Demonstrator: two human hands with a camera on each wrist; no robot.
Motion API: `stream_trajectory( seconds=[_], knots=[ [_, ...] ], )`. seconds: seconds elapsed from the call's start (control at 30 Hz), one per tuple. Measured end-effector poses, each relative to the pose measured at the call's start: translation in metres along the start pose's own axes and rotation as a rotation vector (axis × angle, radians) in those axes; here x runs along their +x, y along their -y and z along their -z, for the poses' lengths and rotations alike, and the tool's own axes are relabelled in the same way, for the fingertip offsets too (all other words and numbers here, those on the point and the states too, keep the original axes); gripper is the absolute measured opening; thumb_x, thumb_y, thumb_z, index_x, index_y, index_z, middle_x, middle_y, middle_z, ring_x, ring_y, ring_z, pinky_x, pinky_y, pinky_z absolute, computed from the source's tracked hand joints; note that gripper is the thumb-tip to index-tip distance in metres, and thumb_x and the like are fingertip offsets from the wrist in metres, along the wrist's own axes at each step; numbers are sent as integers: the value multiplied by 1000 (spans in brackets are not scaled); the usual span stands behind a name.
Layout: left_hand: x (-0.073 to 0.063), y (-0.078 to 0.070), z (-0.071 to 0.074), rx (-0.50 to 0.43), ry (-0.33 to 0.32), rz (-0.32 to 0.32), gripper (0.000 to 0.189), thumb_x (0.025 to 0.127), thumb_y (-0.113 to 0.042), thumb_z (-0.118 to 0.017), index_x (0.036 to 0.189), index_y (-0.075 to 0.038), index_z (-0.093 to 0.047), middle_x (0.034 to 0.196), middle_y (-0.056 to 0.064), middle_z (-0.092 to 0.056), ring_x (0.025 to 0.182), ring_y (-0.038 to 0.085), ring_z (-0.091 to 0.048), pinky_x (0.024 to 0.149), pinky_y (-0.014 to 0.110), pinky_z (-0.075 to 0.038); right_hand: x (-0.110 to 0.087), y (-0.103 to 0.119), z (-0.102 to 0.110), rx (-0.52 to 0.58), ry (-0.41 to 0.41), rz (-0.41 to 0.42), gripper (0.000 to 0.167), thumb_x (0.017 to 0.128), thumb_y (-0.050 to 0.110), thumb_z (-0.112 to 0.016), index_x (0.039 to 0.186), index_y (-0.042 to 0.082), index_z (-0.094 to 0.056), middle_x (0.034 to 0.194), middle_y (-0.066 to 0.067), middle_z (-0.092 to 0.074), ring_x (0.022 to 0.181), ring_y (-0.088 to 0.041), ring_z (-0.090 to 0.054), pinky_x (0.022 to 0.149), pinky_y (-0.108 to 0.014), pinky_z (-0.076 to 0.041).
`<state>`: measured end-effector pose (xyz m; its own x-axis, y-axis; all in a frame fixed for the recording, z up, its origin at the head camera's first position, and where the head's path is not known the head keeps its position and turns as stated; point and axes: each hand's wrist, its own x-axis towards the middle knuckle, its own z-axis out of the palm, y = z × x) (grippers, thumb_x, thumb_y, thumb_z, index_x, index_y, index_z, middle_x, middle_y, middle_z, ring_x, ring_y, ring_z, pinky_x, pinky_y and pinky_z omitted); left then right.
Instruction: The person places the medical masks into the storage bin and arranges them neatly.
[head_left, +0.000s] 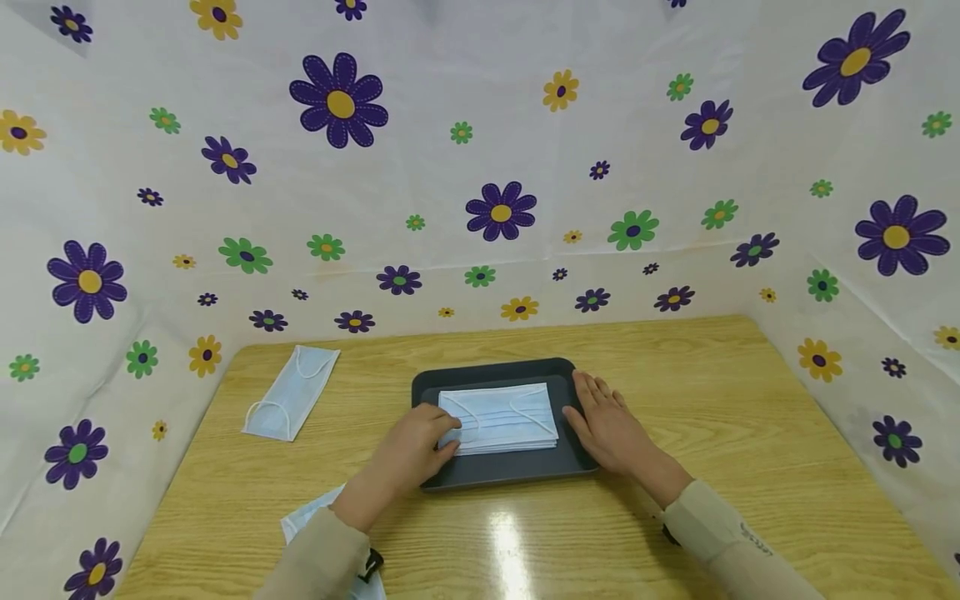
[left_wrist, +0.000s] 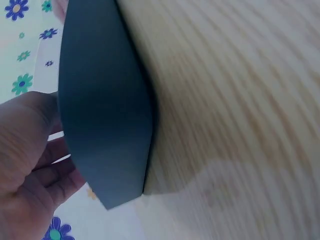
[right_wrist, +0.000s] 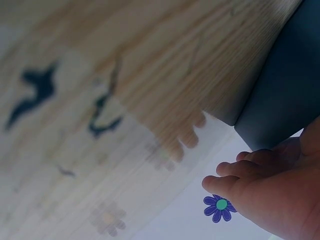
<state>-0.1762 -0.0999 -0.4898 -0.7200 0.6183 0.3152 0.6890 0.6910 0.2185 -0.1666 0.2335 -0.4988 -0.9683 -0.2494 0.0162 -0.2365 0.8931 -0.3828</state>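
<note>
A stack of light blue face masks (head_left: 498, 419), ear loops on top, lies in a dark grey rectangular tray (head_left: 517, 472). My left hand (head_left: 408, 446) reaches over the tray's left side, fingertips at the stack's left end and thumb near its lower left corner. In the left wrist view, the tray's outer wall (left_wrist: 105, 105) hides part of that hand's fingers. Along the tray's right rim rests my right hand (head_left: 611, 425), its fingers extended and thumb toward the inside. The right wrist view has those fingers (right_wrist: 250, 170) beside the tray's corner.
A single face mask (head_left: 292, 393) lies on the wooden table (head_left: 712, 400) at the back left. Another mask (head_left: 311, 510) is partly covered by the left forearm. White flower-patterned cloth (head_left: 420, 175) stands behind the table and along both sides.
</note>
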Motion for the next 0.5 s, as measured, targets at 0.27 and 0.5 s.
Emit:
stream_trajectory(
  seconds=[0.27, 0.5],
  knots=[
    [-13, 24, 17, -91, -139, 177, 26, 91, -13, -83, 115, -3, -78, 109, 11, -79, 103, 28, -75, 88, 44, -62, 0, 0, 0, 0, -5, 1, 69, 114, 32, -44, 163, -10, -20, 168, -32, -28, 155, -54, -28, 122, -73, -25],
    [-38, 73, 30, -104, -268, 357, 25, 92, -8, -81, 114, 3, -77, 106, 19, -79, 95, 35, -77, 81, 50, -63, 0, 2, -1, -6, -6, 1, 69, 114, 32, -44, 163, -10, -21, 168, -32, -29, 155, -54, -28, 122, -72, -26]
  ],
)
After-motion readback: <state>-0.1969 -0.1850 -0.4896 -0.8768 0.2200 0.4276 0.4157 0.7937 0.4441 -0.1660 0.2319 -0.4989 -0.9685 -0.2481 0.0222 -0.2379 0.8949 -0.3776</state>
